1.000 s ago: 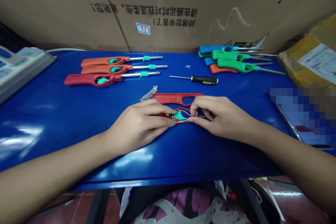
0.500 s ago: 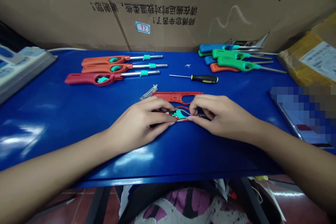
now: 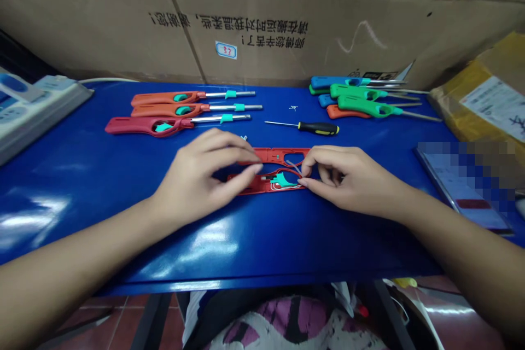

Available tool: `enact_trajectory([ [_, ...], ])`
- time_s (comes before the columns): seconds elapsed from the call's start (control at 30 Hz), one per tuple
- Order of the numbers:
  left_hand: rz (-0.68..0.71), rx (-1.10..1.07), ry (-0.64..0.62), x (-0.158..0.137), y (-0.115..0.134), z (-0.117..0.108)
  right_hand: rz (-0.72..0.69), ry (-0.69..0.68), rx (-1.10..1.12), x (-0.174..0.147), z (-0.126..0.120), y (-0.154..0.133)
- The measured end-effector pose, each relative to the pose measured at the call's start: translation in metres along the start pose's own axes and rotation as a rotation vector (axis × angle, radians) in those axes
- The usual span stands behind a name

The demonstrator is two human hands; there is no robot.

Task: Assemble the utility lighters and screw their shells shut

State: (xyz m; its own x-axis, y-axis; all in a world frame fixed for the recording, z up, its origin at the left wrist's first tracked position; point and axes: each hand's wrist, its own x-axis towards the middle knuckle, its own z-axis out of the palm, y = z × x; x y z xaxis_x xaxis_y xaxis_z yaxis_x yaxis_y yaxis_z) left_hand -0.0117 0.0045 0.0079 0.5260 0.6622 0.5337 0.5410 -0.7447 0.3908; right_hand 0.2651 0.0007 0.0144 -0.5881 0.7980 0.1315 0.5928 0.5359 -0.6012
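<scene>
An opened lighter shell half (image 3: 252,185), red, lies on the blue table with a teal trigger (image 3: 283,179) and white wires inside it. Above its left end hovers my left hand (image 3: 213,169), thumb and fingers slightly apart with nothing visible between them. My right hand (image 3: 344,178) is pinched at the shell's right end. A thin grey tube (image 3: 294,166) runs from those fingertips, its other end loose over the trigger opening. The matching red shell half (image 3: 266,155) lies just behind, partly covered by both hands. Only the tip of the clear fuel tank (image 3: 244,138) shows behind my left hand.
Several assembled lighters lie at back left, such as a dark red lighter (image 3: 135,126), and several at back right, including a green lighter (image 3: 361,105). Between them are a screwdriver (image 3: 318,127) and small white pieces (image 3: 292,108). A power strip (image 3: 36,109) and cardboard box (image 3: 254,22) border the table.
My left hand has lifted off the lighter shell and moved left and up, now covering most of the fuel tank. The grey tube's left end has come free and sticks up.
</scene>
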Motion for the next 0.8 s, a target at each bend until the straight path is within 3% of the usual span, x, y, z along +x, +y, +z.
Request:
enact_trajectory([
  [0.13, -0.225, 0.215, -0.038, 0.006, -0.019, -0.013, -0.02, 0.021, -0.045, -0.002, 0.002, -0.001],
  [0.27, -0.362, 0.049, -0.256, 0.006, -0.037, -0.014, -0.052, 0.014, -0.075, -0.002, 0.002, -0.002],
  [0.47, -0.374, 0.024, -0.298, 0.006, -0.043, -0.013, -0.07, 0.026, -0.079, -0.001, 0.003, -0.002],
  [0.67, -0.293, 0.06, -0.165, 0.009, -0.028, -0.015, -0.004, 0.042, 0.006, -0.001, 0.007, -0.002],
  [0.8, -0.319, -0.234, -0.223, 0.006, -0.005, -0.015, 0.155, -0.007, 0.245, -0.002, 0.01, -0.006],
])
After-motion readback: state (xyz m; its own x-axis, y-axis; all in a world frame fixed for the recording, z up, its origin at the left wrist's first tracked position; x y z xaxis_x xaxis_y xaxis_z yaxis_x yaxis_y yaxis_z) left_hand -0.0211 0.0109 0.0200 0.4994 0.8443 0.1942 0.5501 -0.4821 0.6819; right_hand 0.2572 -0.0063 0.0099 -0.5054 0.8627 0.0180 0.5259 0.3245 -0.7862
